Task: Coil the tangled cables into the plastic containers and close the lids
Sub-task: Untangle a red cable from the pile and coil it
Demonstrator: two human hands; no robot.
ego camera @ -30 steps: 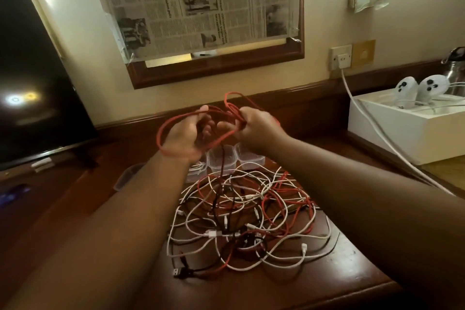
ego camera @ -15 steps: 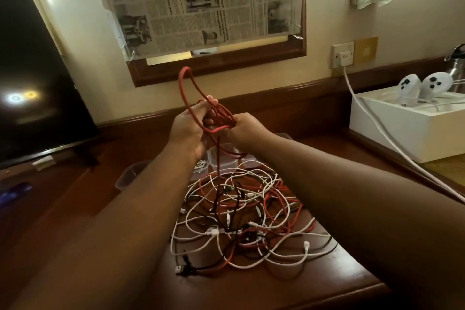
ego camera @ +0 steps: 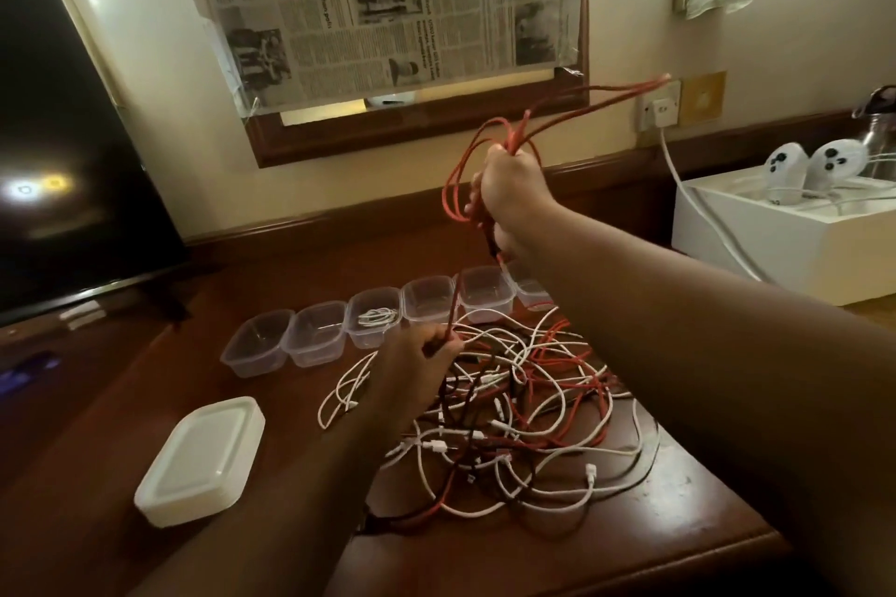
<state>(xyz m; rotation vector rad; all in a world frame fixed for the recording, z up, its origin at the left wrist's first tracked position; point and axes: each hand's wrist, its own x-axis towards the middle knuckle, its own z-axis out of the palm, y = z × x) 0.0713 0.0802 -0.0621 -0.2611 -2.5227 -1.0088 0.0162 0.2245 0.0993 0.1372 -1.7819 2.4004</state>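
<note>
A dark, glossy wooden surface (ego camera: pixel 703 528) carries the job. The step in hand looks like freeing 1 red cable (ego camera: pixel 448 204) from the tangled cables (ego camera: pixel 523 422) at centre. The right hand (ego camera: pixel 509 189), raised toward 1 o'clock, grips its gathered loops; the left hand (ego camera: pixel 417 368) pinches the taut strand just above the pile. Next it likely needs tugging loose, then coiling (thin, limp cord). Clear, rounded plastic containers (ego camera: pixel 315 335) line up at 11 o'clock, 1 holding a white coil; stacked lids (ego camera: pixel 203 461) sit at 8 o'clock.
</note>
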